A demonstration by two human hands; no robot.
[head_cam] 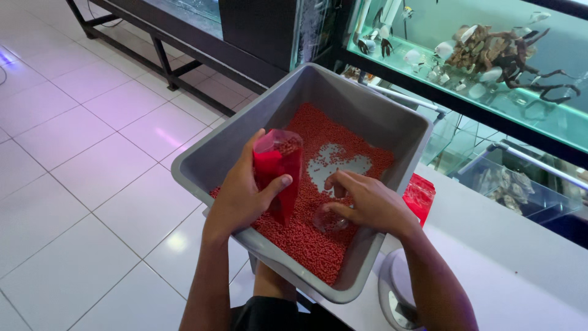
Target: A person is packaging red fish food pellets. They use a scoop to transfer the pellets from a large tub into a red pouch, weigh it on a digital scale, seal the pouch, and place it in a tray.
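Note:
A grey plastic tub (367, 110) tilts toward me, its floor covered with small red pellets (318, 132) and a bare patch in the middle. My left hand (242, 193) grips a clear plastic bag (278, 168) partly filled with red pellets, held open over the tub. My right hand (367, 205) holds a small clear cup (327, 220) down in the pellets near the tub's front corner. The two hands are close together, the cup just right of the bag.
A red packet (421, 196) lies on the white counter (508, 270) behind the tub. A scale's round edge (392, 294) shows beneath my right forearm. Glass aquariums (490, 55) with driftwood stand at the back right. White tiled floor (73, 184) spreads on the left.

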